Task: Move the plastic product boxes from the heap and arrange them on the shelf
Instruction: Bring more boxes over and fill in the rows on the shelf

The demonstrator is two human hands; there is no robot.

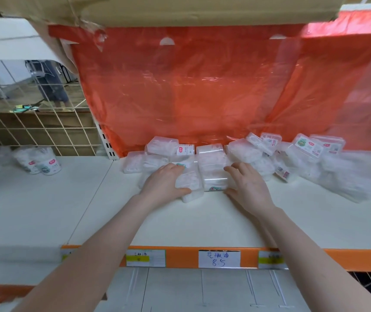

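Note:
Several clear plastic product boxes [204, 174] sit bunched on the white shelf [180, 224] between my two hands. My left hand [165, 184] grips the left side of this bunch, thumb hooked under its near edge and fingers over the top. My right hand [246, 188] presses against the right side with fingers fairly straight. Behind, a loose heap of the same boxes [268, 149] runs along the red plastic sheet [202, 91], from about the shelf's middle out to the right.
Round tubs of cotton swabs [42, 161] stand on the left shelf section. A crumpled clear plastic bag [355, 176] lies at the right. An orange front rail with price tags [219, 258] edges the shelf. A wire grid [29, 122] backs the left bay.

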